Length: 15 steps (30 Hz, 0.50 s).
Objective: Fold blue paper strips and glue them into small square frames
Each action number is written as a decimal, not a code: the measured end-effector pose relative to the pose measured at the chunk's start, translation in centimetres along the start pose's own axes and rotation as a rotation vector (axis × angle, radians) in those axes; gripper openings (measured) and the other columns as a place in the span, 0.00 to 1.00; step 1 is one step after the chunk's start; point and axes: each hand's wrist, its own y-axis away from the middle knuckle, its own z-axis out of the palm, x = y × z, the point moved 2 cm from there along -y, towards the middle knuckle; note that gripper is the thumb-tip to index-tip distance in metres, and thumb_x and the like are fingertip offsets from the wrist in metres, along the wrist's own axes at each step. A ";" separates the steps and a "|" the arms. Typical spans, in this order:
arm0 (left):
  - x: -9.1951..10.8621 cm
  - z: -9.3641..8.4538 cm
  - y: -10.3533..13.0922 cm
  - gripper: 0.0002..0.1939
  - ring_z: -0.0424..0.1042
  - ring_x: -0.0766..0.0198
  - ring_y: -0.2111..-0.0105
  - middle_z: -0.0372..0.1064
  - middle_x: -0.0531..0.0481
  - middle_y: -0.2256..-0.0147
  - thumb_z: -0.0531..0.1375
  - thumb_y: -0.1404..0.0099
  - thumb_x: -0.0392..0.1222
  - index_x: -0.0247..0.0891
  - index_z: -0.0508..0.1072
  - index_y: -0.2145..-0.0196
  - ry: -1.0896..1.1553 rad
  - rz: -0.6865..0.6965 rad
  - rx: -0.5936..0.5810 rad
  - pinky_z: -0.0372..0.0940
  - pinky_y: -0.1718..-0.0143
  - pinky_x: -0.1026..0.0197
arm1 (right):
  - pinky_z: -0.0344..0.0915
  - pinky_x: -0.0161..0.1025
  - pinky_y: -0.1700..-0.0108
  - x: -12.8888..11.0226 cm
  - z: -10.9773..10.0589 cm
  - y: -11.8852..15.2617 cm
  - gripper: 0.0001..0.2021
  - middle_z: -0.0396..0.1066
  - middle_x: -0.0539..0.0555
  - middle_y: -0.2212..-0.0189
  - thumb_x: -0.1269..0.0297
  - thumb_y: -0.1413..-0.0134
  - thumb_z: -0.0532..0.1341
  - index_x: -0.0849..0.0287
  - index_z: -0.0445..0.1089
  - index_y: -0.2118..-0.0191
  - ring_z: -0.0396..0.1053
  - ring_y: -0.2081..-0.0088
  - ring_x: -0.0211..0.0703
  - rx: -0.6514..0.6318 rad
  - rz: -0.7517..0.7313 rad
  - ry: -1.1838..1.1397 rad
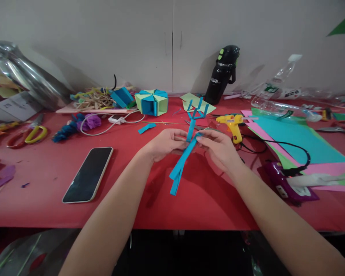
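My left hand (pixel 167 145) and my right hand (pixel 220 148) meet over the red table, their fingers closed on blue paper strips (pixel 184 155). Two long ends of the strips hang down toward me, and a shorter folded piece stands up between the hands. My right thumb and fingers pinch the upper bend of the strips. Just behind the hands, small folded blue strips (pixel 200 108) rest on a pale green sheet (pixel 186 100). A blue and green folded paper ring (pixel 151 102) sits farther back to the left.
A phone (pixel 88 175) lies to the left on the red table (pixel 103 214). A yellow glue gun (pixel 232 125), a purple power strip (pixel 290 184) and coloured sheets (pixel 304 142) are to the right. A black bottle (pixel 222 76) stands behind; scissors (pixel 28 134) lie far left.
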 end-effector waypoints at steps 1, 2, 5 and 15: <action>0.0 0.0 0.0 0.17 0.80 0.58 0.64 0.80 0.41 0.61 0.72 0.43 0.37 0.34 0.77 0.56 -0.011 0.000 0.013 0.75 0.59 0.55 | 0.73 0.42 0.60 0.0 0.1 0.0 0.13 0.76 0.49 0.70 0.61 0.61 0.77 0.56 0.78 0.67 0.72 0.69 0.38 0.017 0.018 -0.016; -0.1 -0.1 -0.1 0.15 0.80 0.59 0.64 0.80 0.43 0.63 0.71 0.42 0.37 0.34 0.77 0.58 -0.021 0.006 0.032 0.75 0.60 0.56 | 0.72 0.41 0.60 -0.1 0.1 0.1 0.12 0.76 0.49 0.70 0.61 0.61 0.76 0.56 0.78 0.68 0.71 0.70 0.37 0.025 0.033 -0.029; -0.3 -0.4 -0.3 0.11 0.79 0.62 0.64 0.79 0.45 0.64 0.71 0.42 0.39 0.35 0.77 0.62 -0.036 0.043 0.103 0.73 0.59 0.59 | 0.71 0.41 0.59 -0.2 0.3 0.3 0.11 0.75 0.49 0.69 0.60 0.59 0.76 0.55 0.77 0.68 0.70 0.68 0.37 -0.012 0.072 -0.034; -0.6 0.0 -0.6 0.12 0.79 0.61 0.63 0.80 0.46 0.63 0.73 0.45 0.43 0.38 0.83 0.63 -0.015 0.136 0.209 0.73 0.58 0.58 | 0.71 0.43 0.56 -0.1 0.6 0.6 0.15 0.77 0.51 0.69 0.56 0.61 0.77 0.56 0.81 0.66 0.71 0.67 0.40 -0.070 0.104 0.050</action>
